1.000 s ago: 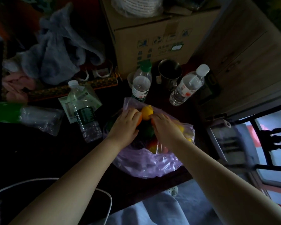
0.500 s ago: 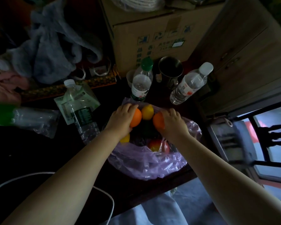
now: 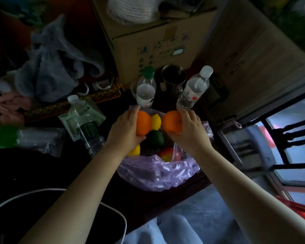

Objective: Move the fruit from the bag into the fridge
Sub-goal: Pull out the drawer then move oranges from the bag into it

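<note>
A purple plastic bag (image 3: 158,175) lies open on the dark table. My left hand (image 3: 125,131) grips an orange (image 3: 143,125) above the bag. My right hand (image 3: 188,132) grips a second orange (image 3: 171,122) beside it. Between the two oranges a lemon (image 3: 156,121) shows. Below it in the bag lie a dark green fruit (image 3: 156,138), a red apple (image 3: 167,154) and another lemon (image 3: 135,150), partly hidden by my left wrist. No fridge is in view.
Behind the bag stand a green-capped bottle (image 3: 146,88), a white-capped bottle (image 3: 194,90) and a metal mug (image 3: 173,80). A cardboard box (image 3: 155,48) is further back. A bottle on a pouch (image 3: 84,120) lies left. A wooden cabinet (image 3: 253,55) stands right.
Both hands have risen out of the bag, each lifting an orange. The two oranges now sit higher and further apart, exposing the lemon and green fruit between them.
</note>
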Tool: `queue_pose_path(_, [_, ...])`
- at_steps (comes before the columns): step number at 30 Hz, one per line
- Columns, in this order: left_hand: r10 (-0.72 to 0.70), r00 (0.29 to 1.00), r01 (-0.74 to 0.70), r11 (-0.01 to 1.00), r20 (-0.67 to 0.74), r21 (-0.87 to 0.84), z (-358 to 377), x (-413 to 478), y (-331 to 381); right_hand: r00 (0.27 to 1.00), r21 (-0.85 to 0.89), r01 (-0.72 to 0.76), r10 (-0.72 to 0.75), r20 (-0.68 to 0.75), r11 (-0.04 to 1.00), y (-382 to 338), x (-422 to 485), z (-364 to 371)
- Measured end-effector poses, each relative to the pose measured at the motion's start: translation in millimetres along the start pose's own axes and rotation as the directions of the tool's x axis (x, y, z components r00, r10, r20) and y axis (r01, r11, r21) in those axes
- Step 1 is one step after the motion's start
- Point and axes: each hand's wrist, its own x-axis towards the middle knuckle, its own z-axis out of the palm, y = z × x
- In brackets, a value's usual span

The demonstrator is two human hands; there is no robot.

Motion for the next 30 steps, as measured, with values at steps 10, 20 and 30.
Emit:
queue_pose_path(10, [0.059,0.966,-0.108,0.977,-0.251,-0.185,-77.0,-92.4,82.8,0.936,0.137,0.191,-0.139,-0.322,0.972,-33.8,-107.9,-71.5])
queue_pose_path(20, [0.375,0.893,-0.428,0.880,-0.249,-0.207,-124.9,-199.0,160.9,0.839,0.144,0.164,-0.061,-0.541,0.976,-57.8,-266.9,-131.9])
queue_pose_path(30, [0.618,0.773,-0.619,0.687,-0.140,-0.380,-126.8,-248.7,209.0,0.660,0.129,-0.147,0.194,-0.726,0.981,-82.5,-402.7,-148.8])
